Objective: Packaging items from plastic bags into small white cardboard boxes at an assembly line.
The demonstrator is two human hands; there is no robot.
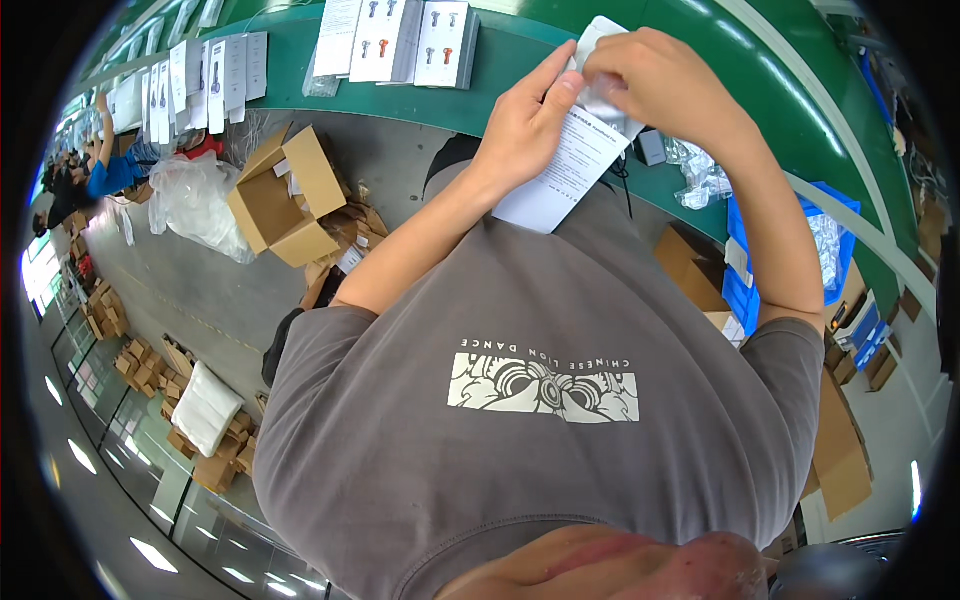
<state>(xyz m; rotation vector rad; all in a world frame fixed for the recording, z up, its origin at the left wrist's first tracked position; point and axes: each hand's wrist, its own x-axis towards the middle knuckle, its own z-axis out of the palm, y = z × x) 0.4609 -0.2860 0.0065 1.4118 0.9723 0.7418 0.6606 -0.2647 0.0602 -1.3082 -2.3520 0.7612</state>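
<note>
One printed white package (pixel 562 178): clasped by your left hand (pixel 525 125), right of the carton stack (pixel 445 48).
Pale pouch (pixel 600 30): pinched by your right hand (pixel 668 85), likely adjusting; next needs steadiness.

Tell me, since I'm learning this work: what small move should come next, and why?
Probably the right hand should smooth down the pale, shiny wrapping: its fingers bunch over it at the far end of the white printed package, which the left hand holds steady.

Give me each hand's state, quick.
Left hand: closed, holding the white box.
Right hand: curled at the box's far end; grip cannot be told.
</note>
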